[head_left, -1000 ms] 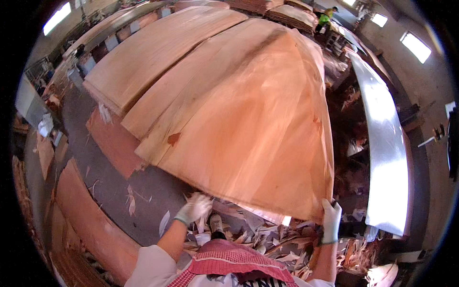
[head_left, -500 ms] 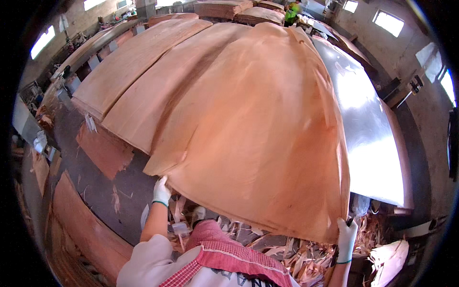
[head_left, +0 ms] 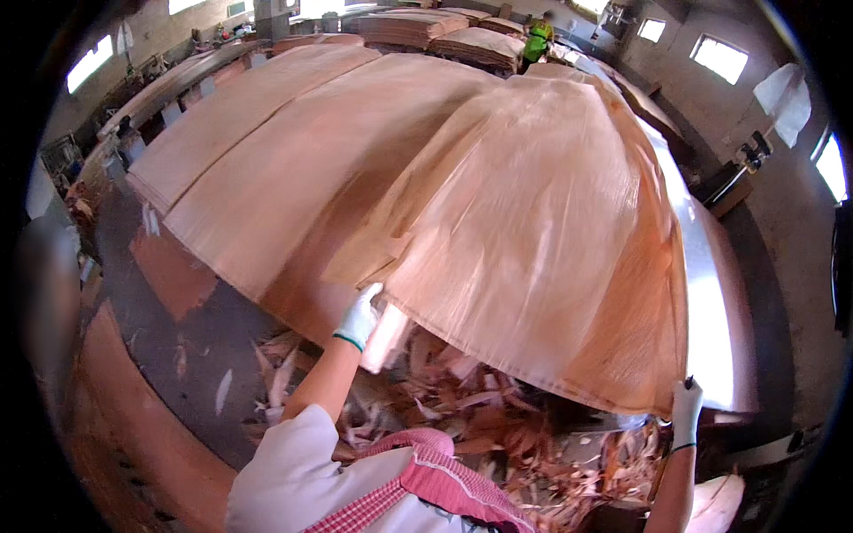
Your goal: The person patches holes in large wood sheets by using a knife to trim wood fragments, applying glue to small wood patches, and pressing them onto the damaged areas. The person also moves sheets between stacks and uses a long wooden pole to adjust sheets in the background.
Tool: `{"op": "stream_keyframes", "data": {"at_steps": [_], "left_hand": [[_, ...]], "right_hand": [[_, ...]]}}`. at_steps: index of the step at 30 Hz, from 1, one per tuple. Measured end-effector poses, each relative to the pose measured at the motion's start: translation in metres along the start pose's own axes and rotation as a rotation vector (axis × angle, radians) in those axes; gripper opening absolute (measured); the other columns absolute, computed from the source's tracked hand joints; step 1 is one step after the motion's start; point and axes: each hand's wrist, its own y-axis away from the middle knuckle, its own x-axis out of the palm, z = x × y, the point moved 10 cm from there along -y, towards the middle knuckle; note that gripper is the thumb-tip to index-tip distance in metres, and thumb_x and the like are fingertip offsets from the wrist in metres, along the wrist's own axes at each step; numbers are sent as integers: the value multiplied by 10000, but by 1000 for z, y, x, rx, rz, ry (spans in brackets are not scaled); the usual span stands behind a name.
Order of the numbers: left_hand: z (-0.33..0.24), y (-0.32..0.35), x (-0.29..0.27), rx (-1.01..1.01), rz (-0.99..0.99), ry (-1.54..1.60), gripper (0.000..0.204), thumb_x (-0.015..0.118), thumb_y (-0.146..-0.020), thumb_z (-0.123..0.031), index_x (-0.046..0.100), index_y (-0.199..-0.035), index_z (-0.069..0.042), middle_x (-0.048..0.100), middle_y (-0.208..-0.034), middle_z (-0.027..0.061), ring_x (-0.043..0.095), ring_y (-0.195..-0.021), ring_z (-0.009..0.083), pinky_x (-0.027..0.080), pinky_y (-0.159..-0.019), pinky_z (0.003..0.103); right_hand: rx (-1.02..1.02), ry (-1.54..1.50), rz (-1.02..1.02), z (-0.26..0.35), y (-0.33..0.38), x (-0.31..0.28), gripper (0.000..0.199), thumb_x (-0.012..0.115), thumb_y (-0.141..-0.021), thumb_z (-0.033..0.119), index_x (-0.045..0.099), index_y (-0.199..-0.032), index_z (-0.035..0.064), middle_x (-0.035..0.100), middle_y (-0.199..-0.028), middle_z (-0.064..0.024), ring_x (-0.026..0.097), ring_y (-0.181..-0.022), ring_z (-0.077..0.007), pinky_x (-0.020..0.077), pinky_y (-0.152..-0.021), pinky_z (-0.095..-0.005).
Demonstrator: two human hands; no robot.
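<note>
A large, thin sheet of reddish-tan wood veneer (head_left: 533, 240) hangs rippling between my hands, its near edge raised. My left hand (head_left: 360, 318), in a white glove with a green cuff, pinches the near left corner, where the sheet is folded and creased. At the near right corner my right hand (head_left: 686, 414), gloved the same way, is closed on the edge. A small dark thing shows at its fingertips, too small to name. Left of the held sheet lies a stack of veneer sheets (head_left: 267, 186). A shiny metal sheet (head_left: 718, 338) shows beyond the right edge.
Veneer scraps (head_left: 498, 413) litter the floor below the sheet. A long veneer piece (head_left: 147, 409) lies at the lower left. Far off, a person in a green vest (head_left: 537, 41) stands beside more veneer stacks (head_left: 409, 27). A wall with windows (head_left: 721, 59) runs along the right.
Both hands have moved right and farther away, carrying the veneer sheet over more of the shiny metal sheet. The veneer ripples more, and more floor scraps show beneath it.
</note>
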Motion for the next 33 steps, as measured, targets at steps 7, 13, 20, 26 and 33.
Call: {"op": "stream_keyframes", "data": {"at_steps": [7,13,20,26,33], "left_hand": [[135,-1,151,-42,115,-23,184,644,-892,-60,611,-1065,-116,641,-1062,33,625,-996,163,556,-809,285],[223,36,255,-2,222,-91,237,608,-903,-28,548,-1120,-102,643,-1046,61,647,-958,186,564,-799,317],[354,120,341,87,159,-138,206,605,-915,-37,523,-1099,-77,603,-1095,78,631,-983,191,561,-818,305],[510,169,350,-80,89,-139,240,627,-895,-88,603,-1134,-104,642,-984,11,628,-892,164,529,-784,324],[624,163,384,-46,98,-84,348,659,-864,-117,613,-1199,-35,651,-1103,100,637,-962,253,509,-876,361]], "right_hand": [[-86,176,-72,-102,-135,-81,177,580,-762,107,544,-722,-61,495,-583,-93,437,-586,-125,407,-545,-366],[-112,314,-123,-170,-211,-132,190,542,-748,111,564,-746,-78,542,-598,-175,504,-552,-204,430,-571,-405],[-245,467,-118,-297,-319,-199,185,551,-752,117,541,-734,-67,499,-607,-209,486,-539,-271,408,-561,-434],[-26,241,51,-433,-398,-233,197,542,-842,100,580,-887,-87,573,-670,-148,551,-596,-222,446,-534,-413],[51,182,22,-543,-464,-231,226,565,-869,166,692,-971,8,680,-736,-86,603,-630,-215,496,-565,-395]]}}
